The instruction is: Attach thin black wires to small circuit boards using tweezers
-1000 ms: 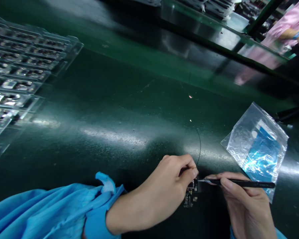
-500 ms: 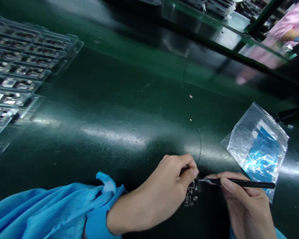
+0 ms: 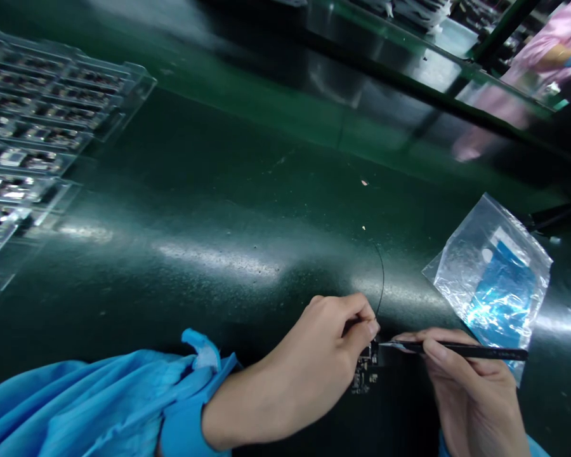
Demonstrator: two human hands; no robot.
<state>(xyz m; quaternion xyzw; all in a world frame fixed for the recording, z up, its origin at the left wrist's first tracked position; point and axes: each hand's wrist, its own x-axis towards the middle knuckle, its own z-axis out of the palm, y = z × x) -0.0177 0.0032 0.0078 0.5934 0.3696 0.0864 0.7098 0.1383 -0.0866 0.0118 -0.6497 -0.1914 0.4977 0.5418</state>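
My left hand (image 3: 314, 362) pinches the near end of a thin black wire (image 3: 382, 279) that curves away over the green mat. Just under its fingertips lies a small dark circuit board (image 3: 365, 371), partly hidden by the hand. My right hand (image 3: 471, 393) grips black tweezers (image 3: 461, 348) like a pen. Their tip points left and meets the board's upper edge beside my left fingertips. A blue sleeve covers my left forearm.
Clear plastic trays (image 3: 42, 127) holding several small boards fill the left side. A clear plastic bag (image 3: 492, 279) with blue film inside lies right of my hands. A raised shelf edge (image 3: 409, 89) runs along the back. A person in a pink sleeve (image 3: 552, 44) works at the far right.
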